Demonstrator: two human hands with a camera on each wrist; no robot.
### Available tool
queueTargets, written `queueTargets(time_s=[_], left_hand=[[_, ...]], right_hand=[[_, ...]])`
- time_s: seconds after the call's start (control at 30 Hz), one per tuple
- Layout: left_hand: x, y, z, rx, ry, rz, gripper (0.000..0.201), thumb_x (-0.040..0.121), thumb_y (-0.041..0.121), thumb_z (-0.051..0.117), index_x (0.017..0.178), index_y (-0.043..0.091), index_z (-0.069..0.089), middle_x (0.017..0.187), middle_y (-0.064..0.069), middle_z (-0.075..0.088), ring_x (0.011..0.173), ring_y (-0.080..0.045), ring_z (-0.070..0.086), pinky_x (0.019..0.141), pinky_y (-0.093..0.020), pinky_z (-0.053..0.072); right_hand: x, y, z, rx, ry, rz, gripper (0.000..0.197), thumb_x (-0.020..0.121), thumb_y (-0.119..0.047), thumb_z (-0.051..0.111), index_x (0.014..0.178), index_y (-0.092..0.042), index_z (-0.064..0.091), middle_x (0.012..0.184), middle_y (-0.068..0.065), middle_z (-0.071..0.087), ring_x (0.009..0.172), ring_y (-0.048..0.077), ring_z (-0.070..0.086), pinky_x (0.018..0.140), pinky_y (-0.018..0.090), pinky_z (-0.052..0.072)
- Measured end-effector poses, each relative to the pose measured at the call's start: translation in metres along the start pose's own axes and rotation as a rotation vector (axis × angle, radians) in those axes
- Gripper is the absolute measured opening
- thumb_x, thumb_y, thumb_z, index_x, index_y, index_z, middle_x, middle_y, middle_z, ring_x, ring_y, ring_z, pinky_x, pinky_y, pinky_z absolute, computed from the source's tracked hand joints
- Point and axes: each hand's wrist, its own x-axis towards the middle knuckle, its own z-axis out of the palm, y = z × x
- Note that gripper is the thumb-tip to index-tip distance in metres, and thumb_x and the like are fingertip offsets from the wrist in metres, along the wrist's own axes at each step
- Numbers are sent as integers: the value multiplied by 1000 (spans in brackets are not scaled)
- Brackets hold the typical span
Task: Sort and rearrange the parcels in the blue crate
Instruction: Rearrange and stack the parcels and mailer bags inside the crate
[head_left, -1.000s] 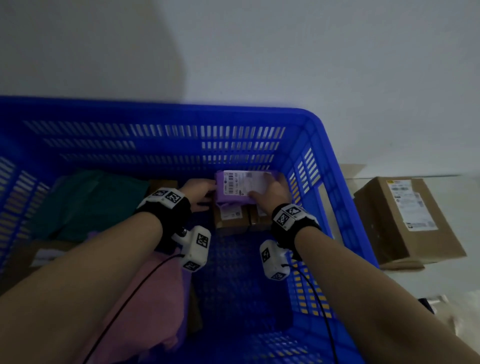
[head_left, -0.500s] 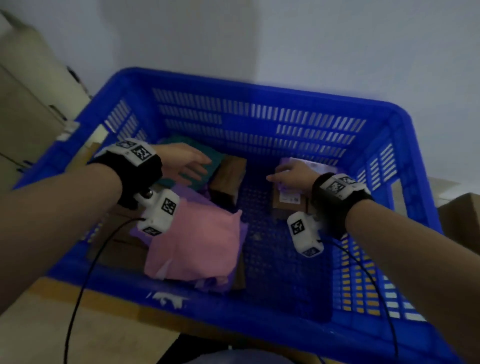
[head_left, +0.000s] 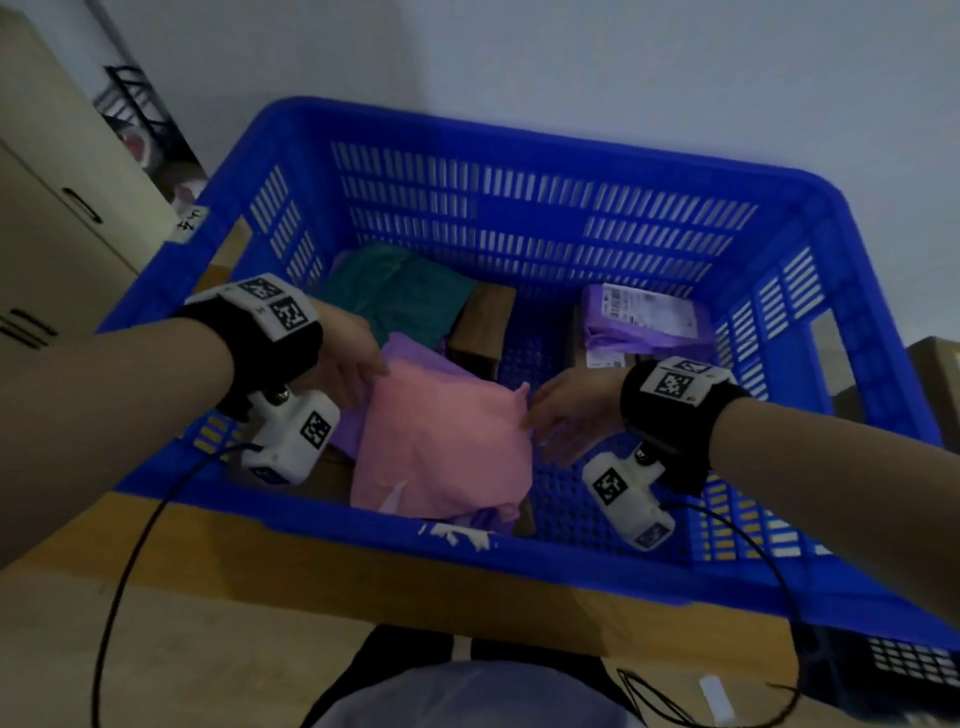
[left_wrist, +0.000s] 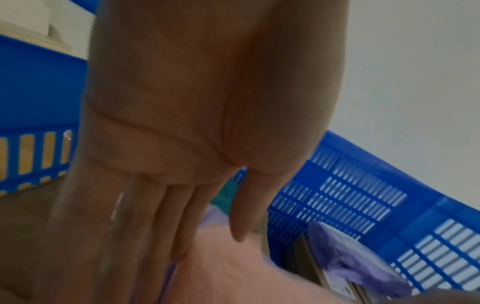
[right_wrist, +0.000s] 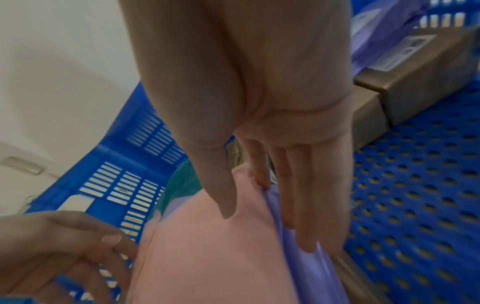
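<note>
**Hands at the pink parcel in the blue crate**

The left hand (head_left: 347, 358) reached the pink parcel's (head_left: 441, 447) far left corner with fingers straight and relaxed, gripping nothing. The right hand (head_left: 566, 415) met its right edge, fingers extended, fingertips (right_wrist: 262, 179) touching the pink wrap and the purple bag (right_wrist: 306, 257) under it; no grip showed. The pink parcel lay in the blue crate (head_left: 519, 150), toward its near wall, covering that purple bag. Beyond it sat a teal parcel (head_left: 400, 296) and a brown box (head_left: 480, 332). A purple labelled parcel (head_left: 644, 317) rested on cardboard boxes (right_wrist: 420, 72) at the crate's far right corner. A beige cabinet (head_left: 57, 208) stood left of the crate.
</note>
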Motion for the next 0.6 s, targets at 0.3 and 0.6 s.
queueTargets(time_s=[0.3,0.6], left_hand=[[15,-7,2,-50,-80,67,37,93,10,51,110,-23,54,81,-27,68,74,-34,69,87,-47,51],[-5,35,-39,-313,-33,296,25,98,15,45,115,-3,53,111,-24,59,85,-35,61,74,-41,54]], right_hand=[[2,2,7,170,46,-73,18,91,-1,56,108,-8,54,86,14,62,57,20,68,56,29,58],[-24,-9,-31,483,230,-306,15,89,5,55,88,-9,60,86,11,61,69,19,64,66,30,59]])
